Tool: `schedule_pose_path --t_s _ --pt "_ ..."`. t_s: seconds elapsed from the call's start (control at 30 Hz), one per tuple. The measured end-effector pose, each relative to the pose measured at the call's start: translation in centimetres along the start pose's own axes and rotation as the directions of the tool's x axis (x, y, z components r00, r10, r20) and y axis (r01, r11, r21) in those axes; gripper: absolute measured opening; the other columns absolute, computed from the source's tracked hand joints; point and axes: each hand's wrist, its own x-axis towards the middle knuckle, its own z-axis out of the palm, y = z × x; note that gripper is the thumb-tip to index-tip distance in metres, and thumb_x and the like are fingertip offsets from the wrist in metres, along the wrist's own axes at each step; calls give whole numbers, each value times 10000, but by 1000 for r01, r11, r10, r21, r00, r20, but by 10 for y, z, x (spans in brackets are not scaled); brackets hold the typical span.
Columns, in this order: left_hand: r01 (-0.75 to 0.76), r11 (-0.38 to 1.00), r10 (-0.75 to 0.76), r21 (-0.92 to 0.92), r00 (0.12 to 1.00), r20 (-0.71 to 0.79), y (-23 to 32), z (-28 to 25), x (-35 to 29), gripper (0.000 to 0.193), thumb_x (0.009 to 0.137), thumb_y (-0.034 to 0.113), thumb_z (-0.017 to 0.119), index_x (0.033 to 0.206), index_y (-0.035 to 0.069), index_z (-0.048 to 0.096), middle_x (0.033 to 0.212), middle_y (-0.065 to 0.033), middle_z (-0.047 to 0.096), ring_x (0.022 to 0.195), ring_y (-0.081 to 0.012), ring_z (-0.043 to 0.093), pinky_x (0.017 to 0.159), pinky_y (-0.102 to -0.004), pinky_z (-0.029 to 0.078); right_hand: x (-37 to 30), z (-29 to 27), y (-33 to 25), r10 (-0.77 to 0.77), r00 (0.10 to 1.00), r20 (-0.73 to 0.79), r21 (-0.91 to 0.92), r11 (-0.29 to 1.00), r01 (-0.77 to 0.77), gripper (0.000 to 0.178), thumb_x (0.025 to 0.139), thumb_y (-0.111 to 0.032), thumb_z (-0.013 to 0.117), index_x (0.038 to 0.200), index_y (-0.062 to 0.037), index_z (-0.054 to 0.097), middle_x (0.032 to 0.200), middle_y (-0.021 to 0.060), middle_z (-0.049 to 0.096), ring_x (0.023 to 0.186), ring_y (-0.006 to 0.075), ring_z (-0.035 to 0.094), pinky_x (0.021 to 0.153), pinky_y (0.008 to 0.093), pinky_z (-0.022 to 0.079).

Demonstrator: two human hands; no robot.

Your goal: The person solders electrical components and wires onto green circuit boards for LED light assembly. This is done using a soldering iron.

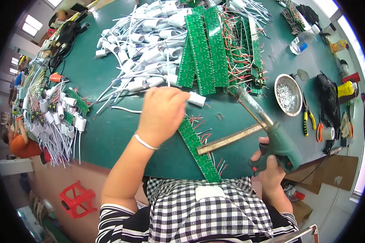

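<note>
My left hand (pixel 164 113) is closed above the table, its fingertips at a white cylindrical housing (pixel 197 99). A white cable (pixel 127 109) runs toward this hand from the left; the palm side is hidden. Below the fingers lies a narrow green circuit board strip (pixel 199 152), with red and white wires along its right edge. My right hand (pixel 271 168) grips the handle of a green trigger-type soldering gun (pixel 286 148). Its metal barrel points up and away to the left. A flat wooden strip (pixel 231 139) lies across the circuit board strip, below the barrel.
Behind my hands are a heap of white cabled housings (pixel 150 48) and stacked green boards (pixel 205 52). A metal bowl (pixel 288 95) with silvery bits, yellow-handled pliers (pixel 308 117) and a bottle (pixel 304 40) stand right. More cabled housings (pixel 56 117) lie left; a red stool (pixel 78 199) is below.
</note>
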Motion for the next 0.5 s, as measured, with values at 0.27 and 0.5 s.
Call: schedule_pose_path --t_s 0.27,0.5 --pt "13 999 -6 -48 989 146 26 31 18 385 656 164 766 1010 140 618 992 5 582 981 -209 530 826 -356 398 -3 -8 0 -9 1000 -28 16 1000 9 489 951 -296 548 1274 59 453 1165 167 574 706 158 608 540 265 500" --pt "-165 960 139 -227 982 -127 17 22 30 369 658 94 755 994 120 605 1038 -5 585 1042 -214 533 904 -407 411 -6 -2 -4 3 999 -45 76 997 1 511 943 -302 569 1289 50 437 1169 183 570 711 170 611 588 289 520"
